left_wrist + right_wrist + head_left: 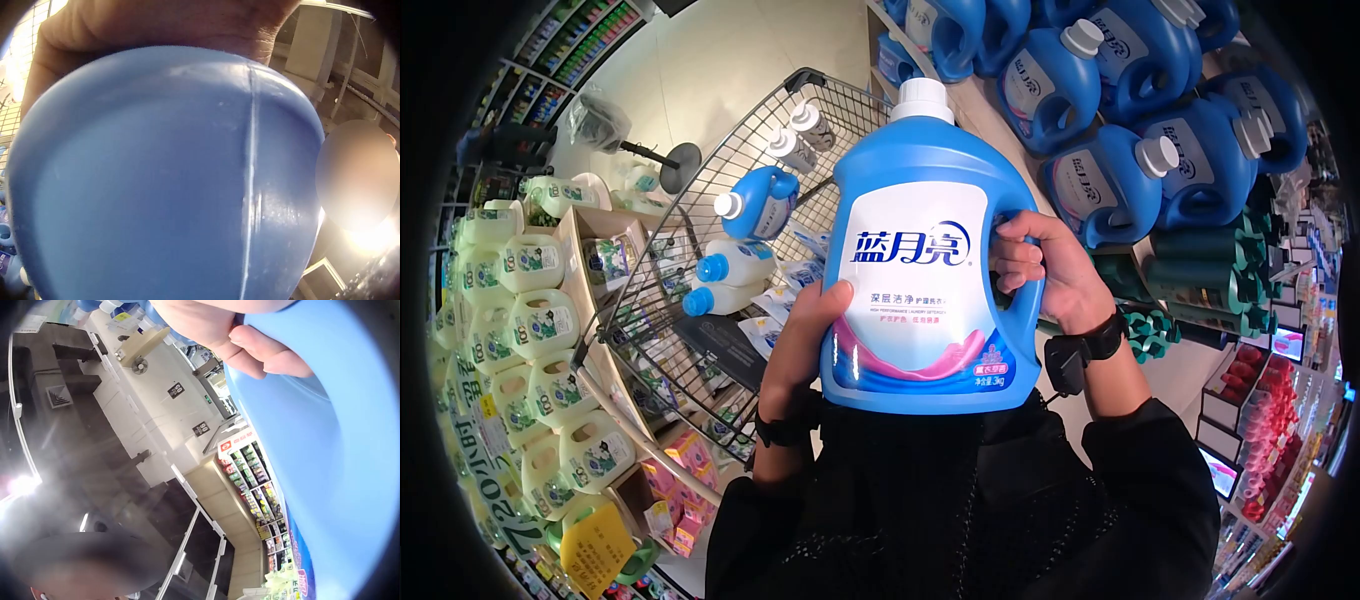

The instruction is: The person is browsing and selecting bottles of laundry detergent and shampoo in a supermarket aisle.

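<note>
The right hand [1055, 275] has its fingers curled through the handle of the detergent bottle [920, 270], gripping it firmly; the left hand [805, 325] clasps the opposite lower side, thumb laid across the front label and palm against the wall; the bottle sits directly between the two hands, upright, long axis vertical, white cap [921, 100] on top and label facing the person, held before the chest; both forearms rise from below with wrists bent inward; the wire cart [680, 230] lies to the left, nearer the left hand; the shelved blue bottles [1100, 180] stand to the right.
</note>
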